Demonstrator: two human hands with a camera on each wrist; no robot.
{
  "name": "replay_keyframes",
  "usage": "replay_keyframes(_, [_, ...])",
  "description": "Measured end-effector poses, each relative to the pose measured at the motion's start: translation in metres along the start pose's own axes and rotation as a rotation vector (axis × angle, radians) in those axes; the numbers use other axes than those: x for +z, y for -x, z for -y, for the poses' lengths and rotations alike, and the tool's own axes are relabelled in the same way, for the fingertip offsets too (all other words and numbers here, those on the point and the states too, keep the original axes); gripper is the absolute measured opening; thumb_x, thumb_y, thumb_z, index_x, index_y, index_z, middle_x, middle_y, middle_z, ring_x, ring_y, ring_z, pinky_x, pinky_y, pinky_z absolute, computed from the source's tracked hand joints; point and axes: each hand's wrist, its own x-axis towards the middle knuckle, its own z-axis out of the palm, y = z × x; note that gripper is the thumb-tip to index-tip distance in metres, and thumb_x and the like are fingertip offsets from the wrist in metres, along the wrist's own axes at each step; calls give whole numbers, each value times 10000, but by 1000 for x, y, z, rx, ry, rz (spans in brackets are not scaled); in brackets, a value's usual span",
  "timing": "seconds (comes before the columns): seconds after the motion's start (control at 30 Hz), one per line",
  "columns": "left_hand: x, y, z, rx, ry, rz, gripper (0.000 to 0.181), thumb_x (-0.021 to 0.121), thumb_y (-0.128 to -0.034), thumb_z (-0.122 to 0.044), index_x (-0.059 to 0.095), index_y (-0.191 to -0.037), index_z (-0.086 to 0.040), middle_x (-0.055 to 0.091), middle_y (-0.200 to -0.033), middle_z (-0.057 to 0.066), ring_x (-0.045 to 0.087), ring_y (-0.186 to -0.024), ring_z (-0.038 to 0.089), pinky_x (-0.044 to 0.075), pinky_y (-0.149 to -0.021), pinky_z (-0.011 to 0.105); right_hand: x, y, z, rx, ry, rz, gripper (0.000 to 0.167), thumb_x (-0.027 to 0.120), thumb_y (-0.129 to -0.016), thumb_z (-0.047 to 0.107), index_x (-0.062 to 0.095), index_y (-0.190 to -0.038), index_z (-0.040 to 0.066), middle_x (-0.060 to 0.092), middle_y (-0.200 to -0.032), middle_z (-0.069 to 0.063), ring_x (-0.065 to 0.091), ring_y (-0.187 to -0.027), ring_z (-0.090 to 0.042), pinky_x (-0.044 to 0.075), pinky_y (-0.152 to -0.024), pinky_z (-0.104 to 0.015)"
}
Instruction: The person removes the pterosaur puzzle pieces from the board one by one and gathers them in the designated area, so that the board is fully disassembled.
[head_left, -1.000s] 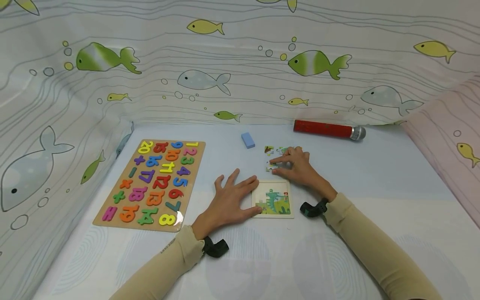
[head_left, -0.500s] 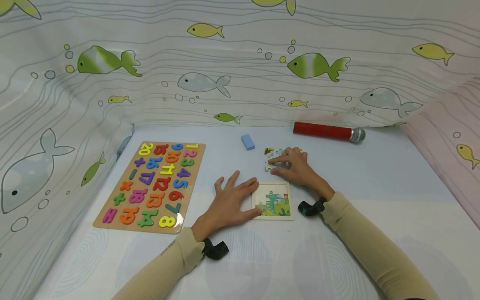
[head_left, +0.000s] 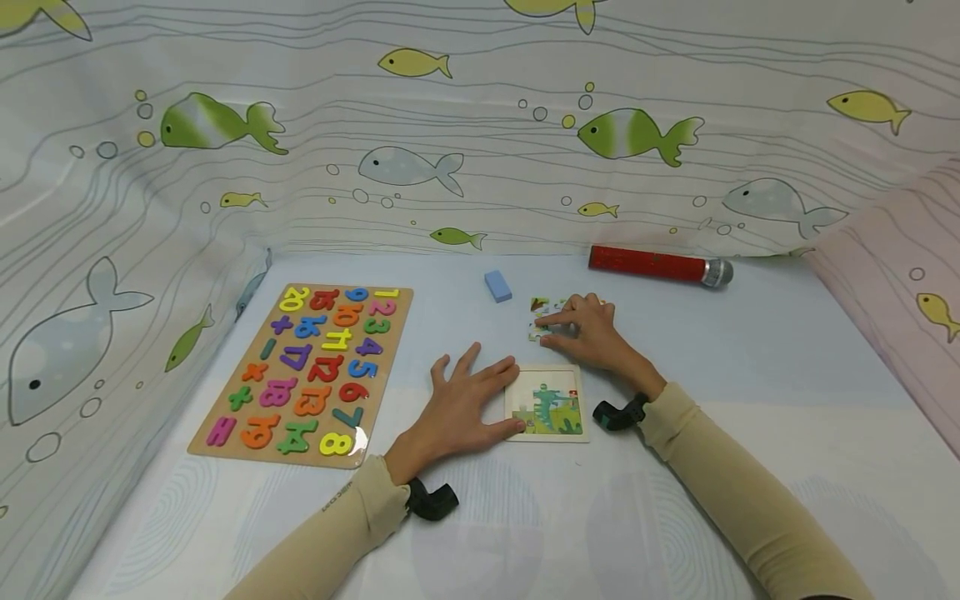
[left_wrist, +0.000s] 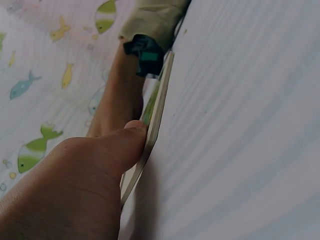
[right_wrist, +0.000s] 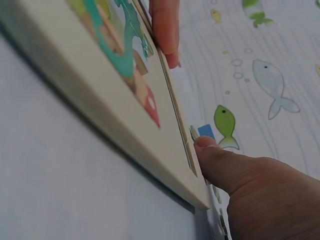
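Observation:
A small square wooden puzzle tray (head_left: 543, 375) lies on the table, its lower part filled with a green dinosaur picture and its upper part bare. My left hand (head_left: 461, 410) rests at the tray's left side with fingers spread, and the thumb (left_wrist: 131, 140) touches its edge in the left wrist view. Above the tray, my right hand (head_left: 592, 333) pinches a puzzle piece (head_left: 534, 337) between thumb and index finger. Other loose puzzle pieces (head_left: 540, 305) lie just beyond, partly hidden by this hand. In the right wrist view the thumb (right_wrist: 215, 155) is beside the tray's far edge.
A wooden number board (head_left: 247, 454) with coloured digits and signs lies at the left. Behind the loose pieces is a blue block (head_left: 498, 286). A red microphone (head_left: 652, 263) lies at the back right, near the fish-patterned cloth wall (head_left: 510, 167).
The right hand has shifted very slightly to the left with the puzzle piece. My left hand and the tray stay in place; the head view has tilted a little.

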Motion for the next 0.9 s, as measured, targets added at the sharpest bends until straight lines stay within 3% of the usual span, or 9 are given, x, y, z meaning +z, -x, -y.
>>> replay_keyframes(0.9, [-1, 0, -2, -10, -7, 7, 802, 607, -875, -684, 463, -1545, -269, 425, -1610, -121, 212, -1567, 385, 115, -1129, 721, 3, 0, -3, 21, -19, -83, 334, 859, -821, 317, 806, -1128, 195, 573, -902, -89, 351, -835, -188, 169, -771, -461])
